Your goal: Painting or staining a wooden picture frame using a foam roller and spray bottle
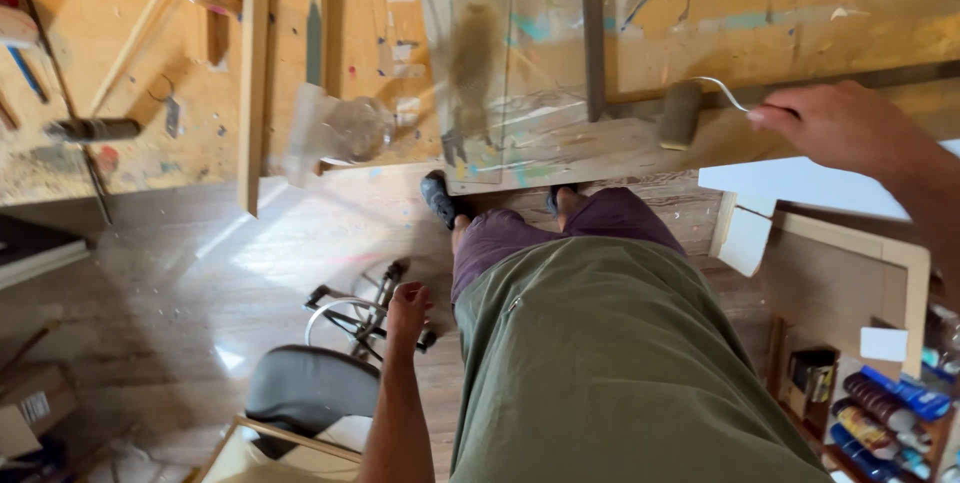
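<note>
While the right hand (pixel 835 123) grips a paint roller (pixel 680 115) against the board (pixel 560 148), rolling looks underway; left hand (pixel 408 305) hangs loosely curled, empty; a steady stroke seems needed.

We have a single view, from a camera worn on the head, looking steeply down the body, so our own green shirt (pixel 620 373) fills the picture from the centre towards 5 o'clock. The feet (pixel 500 201) sit near the centre and the wood floor (pixel 200 263) spreads to 9 o'clock, well below the lens. Ahead, at 12 o'clock, the paint-marked wall (pixel 760 13) runs along the top edge. The left hand (pixel 408 305) hangs close at 7 o'clock; the right hand (pixel 830 123) reaches out at 2 o'clock. No second view shares the scene.
</note>
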